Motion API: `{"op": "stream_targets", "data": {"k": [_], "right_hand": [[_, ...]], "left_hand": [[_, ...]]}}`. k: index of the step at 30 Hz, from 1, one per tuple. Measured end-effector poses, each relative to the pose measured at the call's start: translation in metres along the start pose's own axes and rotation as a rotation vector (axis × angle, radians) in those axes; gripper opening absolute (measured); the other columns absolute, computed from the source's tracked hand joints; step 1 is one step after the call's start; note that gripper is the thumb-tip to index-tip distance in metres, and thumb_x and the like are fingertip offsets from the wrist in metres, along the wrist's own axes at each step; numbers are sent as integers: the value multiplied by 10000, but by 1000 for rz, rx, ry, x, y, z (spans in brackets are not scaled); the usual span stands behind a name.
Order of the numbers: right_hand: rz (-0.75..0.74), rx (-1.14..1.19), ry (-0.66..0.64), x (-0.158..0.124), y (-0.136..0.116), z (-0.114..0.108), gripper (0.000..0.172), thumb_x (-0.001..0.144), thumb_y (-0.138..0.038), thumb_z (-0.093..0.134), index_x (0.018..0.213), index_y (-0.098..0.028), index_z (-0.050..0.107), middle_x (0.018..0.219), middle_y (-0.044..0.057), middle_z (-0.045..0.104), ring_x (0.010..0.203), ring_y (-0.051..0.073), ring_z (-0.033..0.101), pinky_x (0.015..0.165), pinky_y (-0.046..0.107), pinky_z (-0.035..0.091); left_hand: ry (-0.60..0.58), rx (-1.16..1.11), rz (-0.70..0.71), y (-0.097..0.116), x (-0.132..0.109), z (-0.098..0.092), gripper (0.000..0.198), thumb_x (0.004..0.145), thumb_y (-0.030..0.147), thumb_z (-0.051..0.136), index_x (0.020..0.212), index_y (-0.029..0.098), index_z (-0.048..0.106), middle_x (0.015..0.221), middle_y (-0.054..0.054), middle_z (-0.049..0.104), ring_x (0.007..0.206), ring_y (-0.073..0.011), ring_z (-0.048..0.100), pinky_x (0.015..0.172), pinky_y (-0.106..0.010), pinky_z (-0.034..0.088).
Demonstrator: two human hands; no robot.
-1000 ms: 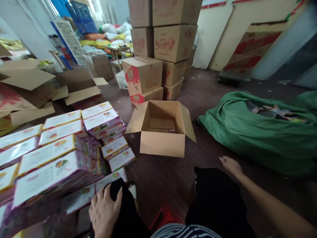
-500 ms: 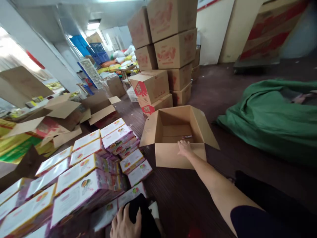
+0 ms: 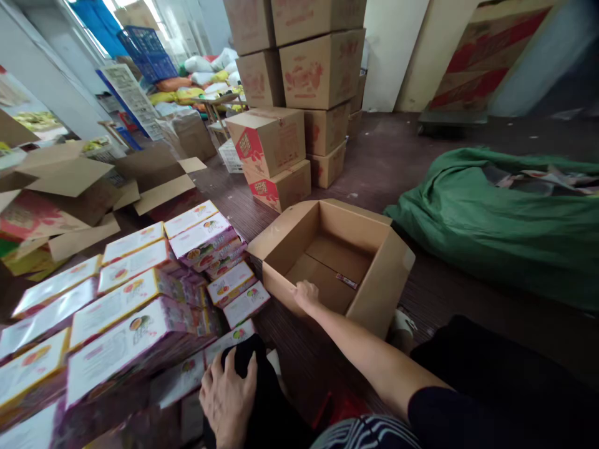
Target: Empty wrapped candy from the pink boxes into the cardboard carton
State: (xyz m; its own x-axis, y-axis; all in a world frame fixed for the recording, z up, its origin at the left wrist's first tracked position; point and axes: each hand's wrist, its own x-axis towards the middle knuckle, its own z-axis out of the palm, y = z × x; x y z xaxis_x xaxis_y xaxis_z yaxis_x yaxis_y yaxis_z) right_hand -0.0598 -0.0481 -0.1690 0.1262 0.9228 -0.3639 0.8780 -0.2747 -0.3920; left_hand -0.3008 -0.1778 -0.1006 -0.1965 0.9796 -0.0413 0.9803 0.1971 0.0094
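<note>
My right hand [image 3: 306, 294] is closed over the near left edge of an open cardboard box [image 3: 381, 284] on the dark floor. The box sits turned at an angle, flaps folded outward. Inside, on its bottom, lies one small purple-and-white packet [image 3: 347, 281]. My left hand [image 3: 228, 393] rests on my dark-clothed knee [image 3: 269, 405], fingers spread and holding nothing. Left of the knee are stacked white-topped cartons with fruit pictures [image 3: 121, 337], their sides purple and yellow.
Taped cardboard boxes [image 3: 322, 68] rise in a tall stack behind the open box. A big green sack [image 3: 468, 231] lies at the right. More opened boxes [image 3: 70, 181] stand at the left. Farther back are blue crates [image 3: 145, 53] and piled sacks [image 3: 196, 81].
The open box has turned and come nearer, with my right hand on its edge. My left hand stays on the knee. The view has shifted somewhat right and down.
</note>
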Motion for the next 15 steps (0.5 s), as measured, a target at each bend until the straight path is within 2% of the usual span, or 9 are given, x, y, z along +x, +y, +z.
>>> {"op": "stream_targets", "data": {"k": [2,4,5,7,9,10,11,13,15], "right_hand": [[-69,47,-46,-6,-11,-12,399,1140,-357,452,1306,-133,738,1230,154,728,1125,242,700,948,292,518],[-176,91,-106,-21,-1,-22,438,1149,-399,432,1473,-196,647,1332,104,709,1216,205,674,995,250,501],[-232,97,-136,-32,14,-24,496,1143,-441,451,1579,-226,544,1411,85,674,1277,189,647,1033,240,489],[-330,60,-102,-56,57,-23,781,1048,-547,621,1696,-198,358,1622,136,480,1491,252,477,1203,327,395],[-281,-171,-116,-78,110,-14,1031,860,-563,826,1702,-211,346,1702,162,337,1602,353,278,1281,505,284],[-221,-285,-181,-86,135,-8,1063,806,-526,868,1693,-224,366,1692,166,353,1608,378,253,1270,569,274],[-203,-386,-263,-92,156,-1,1047,779,-476,887,1674,-227,402,1652,173,423,1579,387,319,1247,579,299],[-217,-525,-319,-101,184,14,680,892,-327,760,1538,-197,591,1478,174,615,1418,355,550,1159,484,396],[-198,-621,-312,-105,192,24,428,971,-174,580,1378,-182,714,1322,151,714,1250,307,674,1039,400,447]], "left_hand": [[15,-17,0,-2,-2,0,541,1031,528,509,1422,205,698,1507,-137,610,1350,-375,546,1109,-497,460],[23,-54,10,-3,-4,0,524,1024,521,529,1405,211,709,1499,-138,614,1351,-377,541,1104,-499,461],[27,-78,20,-3,-7,1,508,1017,516,547,1391,217,718,1495,-133,617,1353,-377,537,1105,-500,460],[41,-128,35,-1,-13,2,478,1000,512,589,1350,224,740,1490,-128,622,1359,-378,530,1116,-506,453],[51,-165,35,4,-21,2,458,981,508,629,1311,218,759,1491,-136,623,1375,-389,520,1136,-524,438],[52,-182,35,8,-25,1,455,970,507,648,1293,208,766,1490,-145,624,1384,-400,514,1146,-536,430],[50,-205,39,12,-30,0,453,958,504,669,1272,196,774,1494,-157,621,1394,-411,507,1158,-550,419],[54,-285,62,21,-39,0,446,926,494,717,1232,176,784,1502,-175,616,1424,-433,486,1191,-585,386],[82,-444,90,26,-46,5,416,902,454,757,1218,186,783,1489,-163,634,1444,-422,480,1220,-592,361]]}}
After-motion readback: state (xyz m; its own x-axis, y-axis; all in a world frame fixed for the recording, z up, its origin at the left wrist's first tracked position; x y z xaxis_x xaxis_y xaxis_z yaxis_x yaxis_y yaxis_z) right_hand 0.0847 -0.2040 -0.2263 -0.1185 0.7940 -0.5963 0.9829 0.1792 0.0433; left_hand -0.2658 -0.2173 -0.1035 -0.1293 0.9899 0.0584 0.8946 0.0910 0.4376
